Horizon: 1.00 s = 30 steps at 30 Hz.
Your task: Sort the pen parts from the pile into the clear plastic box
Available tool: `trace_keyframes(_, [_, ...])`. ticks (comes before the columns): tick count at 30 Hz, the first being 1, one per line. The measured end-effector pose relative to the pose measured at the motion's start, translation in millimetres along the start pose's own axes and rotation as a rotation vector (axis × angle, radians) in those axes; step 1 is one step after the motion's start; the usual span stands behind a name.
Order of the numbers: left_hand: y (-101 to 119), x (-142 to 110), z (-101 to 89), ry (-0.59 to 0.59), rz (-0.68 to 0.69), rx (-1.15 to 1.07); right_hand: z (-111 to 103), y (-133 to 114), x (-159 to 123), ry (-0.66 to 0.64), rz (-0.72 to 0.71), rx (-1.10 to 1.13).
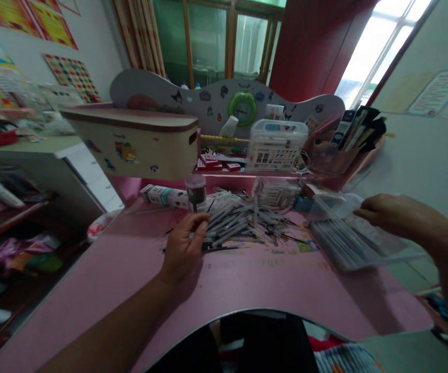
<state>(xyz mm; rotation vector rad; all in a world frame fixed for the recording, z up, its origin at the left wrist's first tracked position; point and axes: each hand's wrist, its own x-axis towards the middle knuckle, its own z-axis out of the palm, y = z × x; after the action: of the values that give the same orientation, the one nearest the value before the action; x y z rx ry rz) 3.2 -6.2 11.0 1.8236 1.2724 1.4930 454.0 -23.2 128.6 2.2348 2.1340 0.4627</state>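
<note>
My left hand (185, 243) is closed in a pinch at the left side of a loose pile of grey pens (234, 215). A slim dark pen tip pokes up at its fingertips; the rest is hidden by the fingers. At the right, my right hand (397, 213) is over a clear plastic box (397, 255), with its fingers curled together. What they hold, if anything, I cannot make out. Inside the box, slim grey pens (338, 241) lie in a row. Several dark pens (224, 248) lie along the front of the pile.
Behind the pile stand a clear cup (196, 190), a long printed carton (165, 196) and a clear case (276, 191). A shelf above holds a cream bin (142, 142), a handled plastic case (277, 147) and a green clock (242, 109). The pink desk (130, 290) curves inward at my lap.
</note>
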Motion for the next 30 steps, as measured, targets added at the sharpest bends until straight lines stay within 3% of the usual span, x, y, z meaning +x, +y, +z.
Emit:
trace_keyframes(1, [0, 2, -1.0, 0.034, -0.032, -0.027, -12, -14, -3, -0.048, -0.002, -0.004])
trace_keyframes(3, [-1, 5, -2.7, 0.088, -0.091, -0.069, -34, -52, -10, -0.006, -0.053, 0.028])
trace_keyframes(6, [-4, 8, -4.3, 0.135, -0.163, -0.121, -49, -117, -21, -0.004, -0.295, 0.223])
trace_keyframes(9, [-8, 10, -4.6, 0.155, -0.221, -0.171, -42, -176, -25, -0.125, -0.429, 0.341])
trace_keyframes(12, [-10, 11, -4.3, 0.147, -0.24, -0.196, -20, -221, -21, -0.236, -0.511, 0.333])
trace_keyframes(14, [-9, 12, -4.2, 0.149, -0.247, -0.204, 0, -243, -15, -0.234, -0.562, 0.317])
trace_keyframes(21, [-12, 12, -4.1, 0.126, -0.23, -0.197, 55, -277, -7, -0.07, -0.472, 0.401])
trace_keyframes(30, [-17, 8, 0.7, 0.069, -0.186, -0.2, 65, -281, -11, 0.103, -0.449, 0.504])
